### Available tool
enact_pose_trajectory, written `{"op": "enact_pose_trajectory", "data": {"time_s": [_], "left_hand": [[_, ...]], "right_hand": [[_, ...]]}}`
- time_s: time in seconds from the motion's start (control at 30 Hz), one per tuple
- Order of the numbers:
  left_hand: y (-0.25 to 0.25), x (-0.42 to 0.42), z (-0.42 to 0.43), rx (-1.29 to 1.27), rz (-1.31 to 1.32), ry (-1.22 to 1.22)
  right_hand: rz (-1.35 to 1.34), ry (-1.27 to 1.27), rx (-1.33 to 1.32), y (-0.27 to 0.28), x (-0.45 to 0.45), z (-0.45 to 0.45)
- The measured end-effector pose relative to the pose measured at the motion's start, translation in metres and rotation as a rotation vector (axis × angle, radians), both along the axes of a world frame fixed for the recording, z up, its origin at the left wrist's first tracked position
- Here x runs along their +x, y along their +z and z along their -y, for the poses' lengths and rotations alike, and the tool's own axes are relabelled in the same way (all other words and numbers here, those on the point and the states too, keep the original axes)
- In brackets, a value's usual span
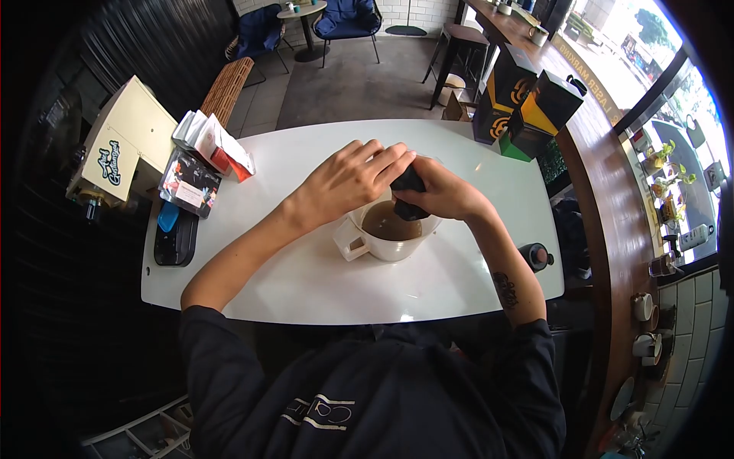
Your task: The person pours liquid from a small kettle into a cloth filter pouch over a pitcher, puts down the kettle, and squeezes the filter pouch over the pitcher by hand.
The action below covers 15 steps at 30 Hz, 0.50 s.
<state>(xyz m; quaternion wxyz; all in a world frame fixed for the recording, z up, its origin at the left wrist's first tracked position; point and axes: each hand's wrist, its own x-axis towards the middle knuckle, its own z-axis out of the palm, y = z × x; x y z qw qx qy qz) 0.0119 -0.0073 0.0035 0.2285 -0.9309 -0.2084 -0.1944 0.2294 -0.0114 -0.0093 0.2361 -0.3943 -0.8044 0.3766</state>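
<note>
Black cloth of a short-sleeved shirt [397,382] with pale lettering lies nearest, and two bare forearms run forward from its sleeves. Right hand [445,188] is wrapped around a dark, rounded object [408,183], grasping it from the side; what exactly it is, the fingers hide. Left hand [348,177] arches over from the other side, its fingertips at the top of that object, though whether they grip it or only rest there I cannot tell. Just below the hands, a white handled jug [390,251] stands upright, its handle to the left and brownish contents [388,223] inside; the dark object is held over its far side. Under the jug spreads a white tabletop [294,279]. Near its right edge is a small black bottle [536,257]; towards the left edge sits a black tray [176,243] with a blue piece [168,216] at its upper end. Just beyond the tray are a floral-printed black pouch [189,182] and some white-and-red packets [218,145]. Dark boxes with yellow and green panels [527,107] occupy the far right corner. Farther back stand a dark stool [465,34] and blue-covered chairs [346,19].
</note>
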Motion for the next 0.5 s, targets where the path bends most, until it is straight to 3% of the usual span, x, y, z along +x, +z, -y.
{"op": "enact_pose_trajectory", "data": {"time_s": [0.2, 0.37, 0.5], "left_hand": [[-0.004, 0.002, -0.002, 0.07, -0.078, 0.163], [-0.007, 0.0, -0.006, 0.116, -0.209, 0.182], [-0.006, -0.007, -0.012, 0.082, -0.25, 0.165]], "right_hand": [[-0.113, -0.045, -0.124, -0.007, -0.006, -0.006], [0.151, 0.0, 0.036, -0.014, -0.009, -0.009], [0.22, 0.003, -0.03, -0.007, -0.015, -0.005]]}}
